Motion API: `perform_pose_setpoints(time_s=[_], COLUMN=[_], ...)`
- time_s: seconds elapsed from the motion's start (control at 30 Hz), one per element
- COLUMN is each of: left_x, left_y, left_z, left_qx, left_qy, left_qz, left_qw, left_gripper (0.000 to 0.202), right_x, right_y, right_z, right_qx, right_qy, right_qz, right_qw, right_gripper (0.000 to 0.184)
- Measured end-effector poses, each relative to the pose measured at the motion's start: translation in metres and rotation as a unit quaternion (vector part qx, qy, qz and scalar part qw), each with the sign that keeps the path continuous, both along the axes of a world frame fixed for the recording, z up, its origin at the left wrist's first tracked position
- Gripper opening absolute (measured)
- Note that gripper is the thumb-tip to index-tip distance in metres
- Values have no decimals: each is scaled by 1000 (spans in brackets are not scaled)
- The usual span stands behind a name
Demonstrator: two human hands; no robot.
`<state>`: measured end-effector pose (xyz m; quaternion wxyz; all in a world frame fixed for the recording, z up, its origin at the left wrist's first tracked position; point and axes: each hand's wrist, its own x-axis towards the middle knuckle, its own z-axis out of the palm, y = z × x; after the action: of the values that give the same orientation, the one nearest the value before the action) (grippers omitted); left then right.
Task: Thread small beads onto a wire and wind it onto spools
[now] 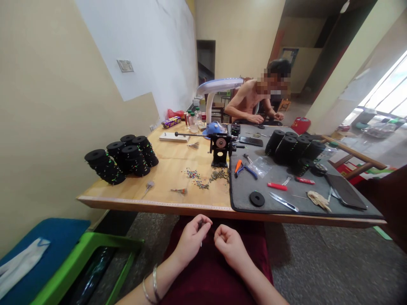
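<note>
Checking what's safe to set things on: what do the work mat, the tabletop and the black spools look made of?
The work mat looks like grey felt or fabric, going by its matte, soft-looking surface. The tabletop looks like light varnished wood, with a faint sheen. The black spools look like matte plastic or rubber; the picture can't settle which.
</note>
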<state>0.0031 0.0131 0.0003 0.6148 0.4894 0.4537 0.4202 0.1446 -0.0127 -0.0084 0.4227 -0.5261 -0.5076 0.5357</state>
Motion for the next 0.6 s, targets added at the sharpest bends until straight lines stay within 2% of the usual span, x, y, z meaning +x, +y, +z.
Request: perform_pose_setpoints(time_s=[0.13, 0.2, 0.27, 0.4, 0.5, 0.6], left_x=[-8, -14, -18, -16, -9, -2], left_y=[9, 12, 12, 6, 2, 2], left_z=[-2, -4, -6, -4, 2, 8], left_qx=[-16, -26, -48, -81, -55, -18], left_qy=[-39, -51, -46, 15, 64, 77], left_qz=[97, 121, 96, -6, -58, -63], left_qw=[994, 991, 993, 997, 995, 995], left_gripper=[20, 20, 20, 21, 24, 23], right_x=[2, 2, 2, 0, 0, 1], right_y=[1, 1, 1, 0, 0, 0], right_z=[-3, -3, -2, 0, -1, -2], right_qx=[-28, -50, -59, -59, -59, -55], right_qy=[36, 74, 108, 127, 103, 81], right_qz=[-40, -55, -60, -60, -52, -43], right_qw=[998, 994, 991, 988, 992, 994], right_gripper=[8, 7, 8, 12, 16, 22])
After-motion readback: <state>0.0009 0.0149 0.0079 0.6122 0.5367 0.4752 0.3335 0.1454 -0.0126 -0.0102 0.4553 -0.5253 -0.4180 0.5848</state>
